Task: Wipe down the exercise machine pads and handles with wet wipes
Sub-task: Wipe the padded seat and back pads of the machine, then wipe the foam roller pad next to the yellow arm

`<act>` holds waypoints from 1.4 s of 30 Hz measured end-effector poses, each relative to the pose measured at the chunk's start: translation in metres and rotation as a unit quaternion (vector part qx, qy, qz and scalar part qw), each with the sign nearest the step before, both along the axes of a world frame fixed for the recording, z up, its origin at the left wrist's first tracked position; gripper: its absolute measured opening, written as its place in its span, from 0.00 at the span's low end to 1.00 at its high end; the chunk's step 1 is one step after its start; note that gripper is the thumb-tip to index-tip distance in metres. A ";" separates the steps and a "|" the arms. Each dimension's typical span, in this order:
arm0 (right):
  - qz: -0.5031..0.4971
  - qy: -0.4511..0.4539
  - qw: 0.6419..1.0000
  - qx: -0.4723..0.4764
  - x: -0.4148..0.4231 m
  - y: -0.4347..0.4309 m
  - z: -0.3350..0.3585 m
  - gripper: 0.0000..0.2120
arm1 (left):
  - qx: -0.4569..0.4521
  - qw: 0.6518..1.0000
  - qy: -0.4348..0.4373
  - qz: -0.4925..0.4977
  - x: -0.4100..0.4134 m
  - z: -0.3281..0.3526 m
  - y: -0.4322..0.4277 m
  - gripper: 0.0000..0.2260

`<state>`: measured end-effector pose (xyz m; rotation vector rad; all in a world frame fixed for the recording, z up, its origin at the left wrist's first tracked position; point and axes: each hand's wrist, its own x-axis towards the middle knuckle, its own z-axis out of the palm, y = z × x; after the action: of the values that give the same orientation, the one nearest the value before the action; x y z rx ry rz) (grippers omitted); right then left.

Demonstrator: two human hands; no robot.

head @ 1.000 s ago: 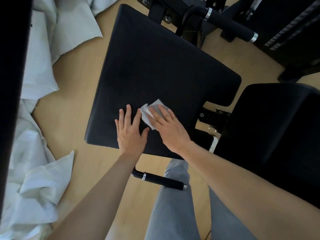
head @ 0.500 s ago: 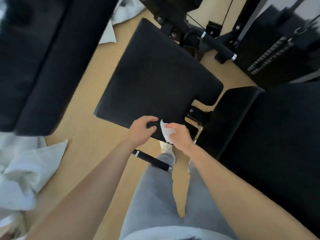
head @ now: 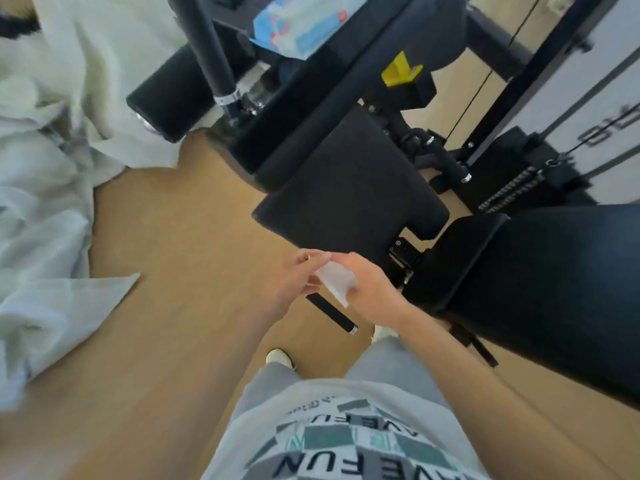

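Right now your right hand [head: 372, 296] pinches the wet wipe [head: 335, 283] in mid-air, clear of the machine, likely so you can refold it to a fresh face. Your left hand [head: 294, 284] meets the wipe's other edge with fairly straight fingers; blur hides whether it truly grips. Just below them juts the short black handle [head: 330, 314], probably your next surface. Beyond it sits the square seat pad [head: 349, 202], and farthest off the wet-wipe packet [head: 298, 27] rests on an upper pad, parked within reach for a refill.
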<state>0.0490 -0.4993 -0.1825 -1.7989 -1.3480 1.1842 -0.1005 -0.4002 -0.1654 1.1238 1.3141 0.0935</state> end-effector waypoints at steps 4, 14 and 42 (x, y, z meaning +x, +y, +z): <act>-0.050 0.077 0.996 0.003 -0.068 0.008 0.031 0.29 | -0.006 0.994 -0.098 0.037 -0.072 0.018 0.008 0.09; -0.198 0.120 0.970 -0.070 -0.197 0.033 0.074 0.10 | 0.017 0.989 -0.137 0.056 -0.226 0.046 0.022 0.02; -0.309 0.089 0.946 -0.039 -0.237 0.485 0.043 0.10 | 0.226 0.973 -0.016 0.040 -0.230 0.023 0.476 0.07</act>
<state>-0.1882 -0.0143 -0.1397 -1.9116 -0.5649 1.0201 -0.3307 0.0755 -0.1420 1.4436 1.3445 0.4892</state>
